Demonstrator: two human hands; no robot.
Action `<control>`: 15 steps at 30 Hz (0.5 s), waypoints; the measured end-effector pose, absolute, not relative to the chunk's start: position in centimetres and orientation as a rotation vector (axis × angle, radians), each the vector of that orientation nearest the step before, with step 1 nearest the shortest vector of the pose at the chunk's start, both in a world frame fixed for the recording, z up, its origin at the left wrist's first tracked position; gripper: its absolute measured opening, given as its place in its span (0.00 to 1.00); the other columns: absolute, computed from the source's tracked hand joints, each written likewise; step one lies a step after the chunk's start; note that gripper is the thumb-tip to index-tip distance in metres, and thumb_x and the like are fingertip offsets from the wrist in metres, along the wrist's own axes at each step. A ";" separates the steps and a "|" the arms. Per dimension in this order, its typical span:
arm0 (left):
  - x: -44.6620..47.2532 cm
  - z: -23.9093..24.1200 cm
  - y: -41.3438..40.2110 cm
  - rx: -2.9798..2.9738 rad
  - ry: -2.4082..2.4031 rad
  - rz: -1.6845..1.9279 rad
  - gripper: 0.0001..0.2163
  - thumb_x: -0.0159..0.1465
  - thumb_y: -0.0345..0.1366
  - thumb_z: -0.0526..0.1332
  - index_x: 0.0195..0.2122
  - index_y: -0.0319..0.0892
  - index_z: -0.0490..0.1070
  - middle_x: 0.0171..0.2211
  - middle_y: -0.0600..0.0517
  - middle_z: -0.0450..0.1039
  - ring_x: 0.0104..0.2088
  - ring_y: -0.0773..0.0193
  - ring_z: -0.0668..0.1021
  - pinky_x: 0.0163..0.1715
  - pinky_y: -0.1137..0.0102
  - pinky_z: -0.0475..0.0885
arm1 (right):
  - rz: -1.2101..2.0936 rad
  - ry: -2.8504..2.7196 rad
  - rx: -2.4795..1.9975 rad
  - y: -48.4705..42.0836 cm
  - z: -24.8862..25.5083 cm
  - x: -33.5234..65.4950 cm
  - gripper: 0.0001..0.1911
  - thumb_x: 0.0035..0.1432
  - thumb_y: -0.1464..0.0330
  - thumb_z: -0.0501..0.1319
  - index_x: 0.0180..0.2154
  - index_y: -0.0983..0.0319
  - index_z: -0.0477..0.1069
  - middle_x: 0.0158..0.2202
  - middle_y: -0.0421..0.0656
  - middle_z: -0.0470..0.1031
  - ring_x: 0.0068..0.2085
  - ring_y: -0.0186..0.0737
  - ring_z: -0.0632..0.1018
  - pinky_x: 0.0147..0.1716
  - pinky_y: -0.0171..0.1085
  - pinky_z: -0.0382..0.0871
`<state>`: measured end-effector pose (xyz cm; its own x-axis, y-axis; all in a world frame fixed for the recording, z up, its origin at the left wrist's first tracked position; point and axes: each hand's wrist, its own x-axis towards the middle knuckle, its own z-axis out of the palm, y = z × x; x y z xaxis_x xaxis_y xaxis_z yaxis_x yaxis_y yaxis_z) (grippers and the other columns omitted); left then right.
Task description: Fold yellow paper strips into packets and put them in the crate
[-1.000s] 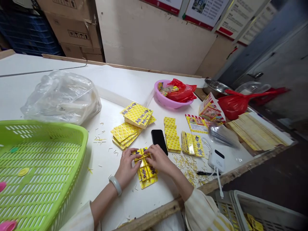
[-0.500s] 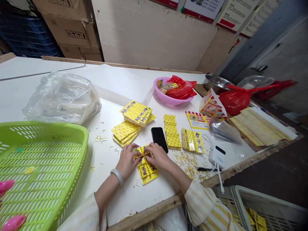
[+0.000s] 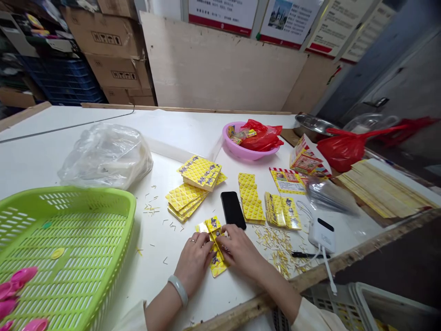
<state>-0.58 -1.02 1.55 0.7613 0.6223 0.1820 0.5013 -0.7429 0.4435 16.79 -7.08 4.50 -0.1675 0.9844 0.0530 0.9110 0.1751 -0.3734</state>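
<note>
Both of my hands rest on a yellow printed card sheet [image 3: 214, 243] lying on the white table [image 3: 179, 133]. My left hand [image 3: 194, 259], with a pale bangle on the wrist, presses its fingers on the sheet's left side. On the sheet's right side my right hand [image 3: 240, 250] pinches a fold. The sheet is partly folded, with its far end sticking out beyond my fingers. Stacks of the same yellow sheets [image 3: 193, 181] lie just beyond my hands, and a black phone [image 3: 233, 209] lies beside my right hand.
A green plastic basket [image 3: 62, 257] holding pink and yellow pieces fills the left. A clear plastic bag [image 3: 106, 156] sits behind it. To the right lie more yellow stacks [image 3: 267, 207], paper scraps, a white charger [image 3: 322, 232], a pink bowl [image 3: 246, 149] and a red bag [image 3: 342, 149].
The view has tilted up and shifted. My hands have slid toward me along the sheet, which is now folded narrower, with its far end showing beyond my fingers.
</note>
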 end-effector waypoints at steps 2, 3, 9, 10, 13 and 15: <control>-0.5 1.7 -0.8 2.606 0.835 0.461 0.06 0.64 0.28 0.56 0.36 0.42 0.72 0.43 0.47 0.70 0.44 0.55 0.72 0.42 0.58 0.74 | 0.412 -2.238 -1.806 -6.4 4.7 16.8 0.08 0.57 0.75 0.57 0.38 0.61 0.69 0.42 0.46 0.69 0.43 0.43 0.69 0.41 0.41 0.67; -0.6 1.8 -0.7 2.610 0.817 0.469 0.07 0.64 0.28 0.55 0.37 0.43 0.72 0.44 0.47 0.70 0.44 0.56 0.72 0.42 0.58 0.74 | 0.452 -2.259 -1.785 -6.0 4.8 16.9 0.07 0.57 0.75 0.57 0.38 0.61 0.68 0.40 0.45 0.69 0.42 0.42 0.70 0.40 0.40 0.67; -0.4 1.3 -0.8 2.729 0.802 0.461 0.07 0.64 0.28 0.55 0.38 0.42 0.72 0.43 0.47 0.71 0.43 0.55 0.73 0.40 0.58 0.73 | 0.459 -2.418 -1.637 -5.1 4.3 17.2 0.04 0.57 0.74 0.59 0.37 0.62 0.69 0.37 0.43 0.71 0.39 0.39 0.70 0.37 0.36 0.65; -0.3 1.0 -1.0 2.772 0.797 0.462 0.08 0.64 0.26 0.55 0.38 0.42 0.72 0.43 0.47 0.72 0.43 0.55 0.73 0.41 0.58 0.73 | 0.375 -2.431 -1.645 -5.6 3.8 17.0 0.03 0.59 0.73 0.58 0.36 0.62 0.69 0.37 0.44 0.71 0.39 0.40 0.70 0.36 0.37 0.64; -0.2 0.3 -1.3 2.863 0.764 0.488 0.12 0.63 0.22 0.52 0.40 0.42 0.72 0.43 0.47 0.73 0.45 0.56 0.74 0.43 0.60 0.73 | 0.170 -2.385 -1.668 -6.9 2.2 16.5 0.05 0.62 0.74 0.55 0.36 0.63 0.69 0.38 0.47 0.71 0.39 0.42 0.69 0.35 0.39 0.64; -0.4 0.1 -1.3 2.866 0.744 0.514 0.12 0.64 0.23 0.51 0.40 0.42 0.71 0.44 0.47 0.73 0.45 0.57 0.74 0.44 0.60 0.74 | 0.220 -2.292 -1.656 -7.3 1.7 16.6 0.05 0.60 0.75 0.56 0.36 0.62 0.69 0.39 0.47 0.71 0.41 0.42 0.70 0.38 0.39 0.65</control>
